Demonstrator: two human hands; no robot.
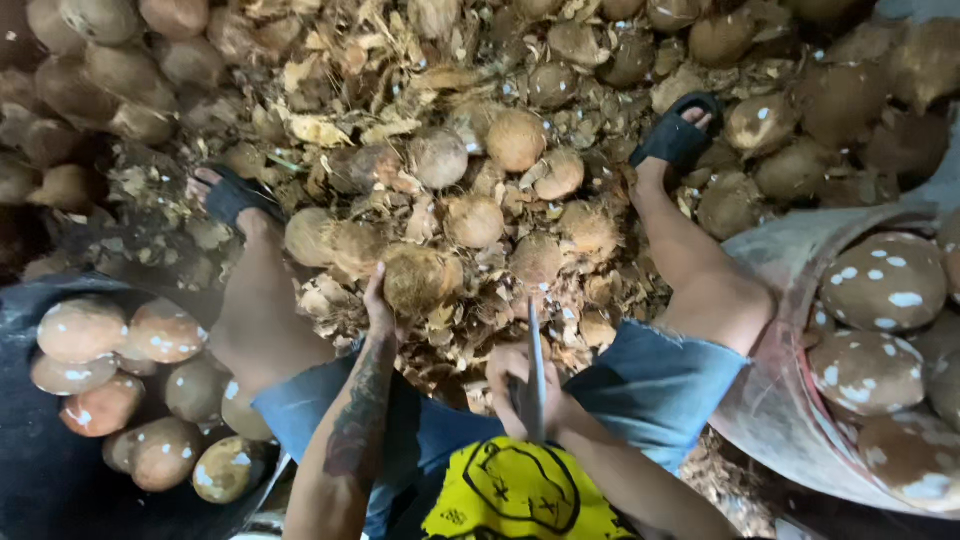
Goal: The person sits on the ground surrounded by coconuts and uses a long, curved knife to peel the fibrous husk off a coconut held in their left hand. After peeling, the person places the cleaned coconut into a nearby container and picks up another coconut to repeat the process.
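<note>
Fingers (378, 300) of the left hand (380, 312) are wrapped up against the near-left side of a husked coconut (420, 278), clamped on it from below as it sits at the near edge of the heap on the floor. That coconut lies straight ahead of the left fingers, touching them, and up and to the left of the right hand (522, 385), so the left hand is plainly the nearer one. It looks roundish, with no clear long axis from this angle, brown and fibrous, with ragged strands hanging off its shell. Over on the right, the fingers are closed tight around the handle of a long blade (535, 365), which stands upright, tip pointing away toward the pile, just beside and to the right of the held coconut but apart from it. Beyond the fingers spreads a mound of loose husk scraps (400, 90) and more rough coconuts. Left of the left forearm sits a dark tub (40, 470) of smoother, pale-patched coconuts; right of the blade hand a sack (790, 420) holds more of the same. Sandalled feet (680, 130) frame the heap.
</note>
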